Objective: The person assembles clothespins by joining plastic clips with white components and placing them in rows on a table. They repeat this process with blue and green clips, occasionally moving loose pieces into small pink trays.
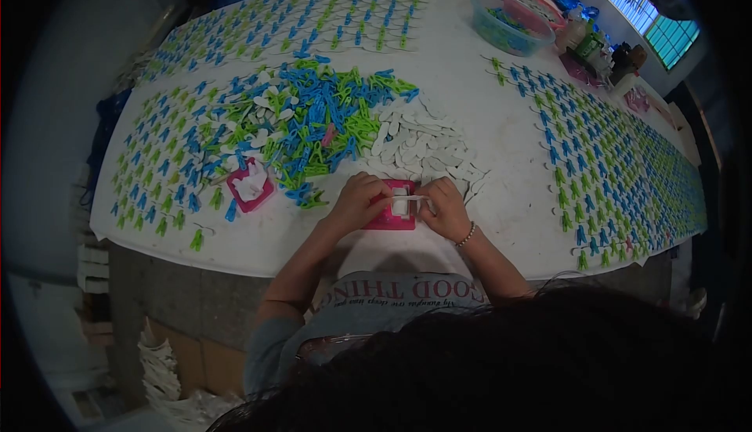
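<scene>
My left hand (365, 202) and my right hand (445, 208) face each other near the table's front edge. Both are closed, pinching opposite ends of a thin white strip (410, 198); its exact kind is too small to tell. Beneath the strip is a small pink tray (389, 224) with something white inside, partly hidden by my fingers. Just beyond my hands lies a heap of flat white pieces (423, 146). A big pile of blue and green clothes pegs (317, 111) spreads to its left.
A second pink tray (270, 191) with white pieces sits left of my hands. Rows of pegs on white strips cover the table's left, back and right (619, 166). At the back right stand a clear basin (501, 36) and a pink basin (544, 1) beside bottles.
</scene>
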The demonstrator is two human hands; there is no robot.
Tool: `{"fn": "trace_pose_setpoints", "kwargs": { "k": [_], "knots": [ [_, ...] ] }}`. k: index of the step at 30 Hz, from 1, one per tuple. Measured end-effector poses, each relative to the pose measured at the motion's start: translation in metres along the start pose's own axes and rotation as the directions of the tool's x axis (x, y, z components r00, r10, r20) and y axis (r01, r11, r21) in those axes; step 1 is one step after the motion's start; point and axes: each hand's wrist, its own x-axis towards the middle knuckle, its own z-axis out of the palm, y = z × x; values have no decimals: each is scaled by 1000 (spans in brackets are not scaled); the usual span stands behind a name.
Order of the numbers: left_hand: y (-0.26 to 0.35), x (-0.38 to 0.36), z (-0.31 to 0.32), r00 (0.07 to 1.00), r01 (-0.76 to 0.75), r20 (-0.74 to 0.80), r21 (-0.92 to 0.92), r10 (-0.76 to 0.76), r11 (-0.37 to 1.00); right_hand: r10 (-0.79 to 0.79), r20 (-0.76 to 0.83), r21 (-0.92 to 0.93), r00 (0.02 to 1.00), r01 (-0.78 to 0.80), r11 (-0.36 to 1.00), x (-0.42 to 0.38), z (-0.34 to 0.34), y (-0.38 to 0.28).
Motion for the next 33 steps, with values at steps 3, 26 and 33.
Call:
{"fn": "trace_pose_setpoints", "kwargs": {
  "k": [3, 26, 33],
  "knots": [
    [4, 6, 6, 1000, -14, 10, 2, 14, 1000, 15, -49, 36, 999, -13, 999, 12, -10, -7],
    [19, -3, -19, 992, 25, -124, -109, -38, 994, 126, 88, 185, 988, -140, 973, 11, 26, -13],
    [2, -10, 2, 994, 48, -90, -81, -55, 996, 118, 128, 96, 985, -131, 987, -1, 10, -2]
  ]
}}
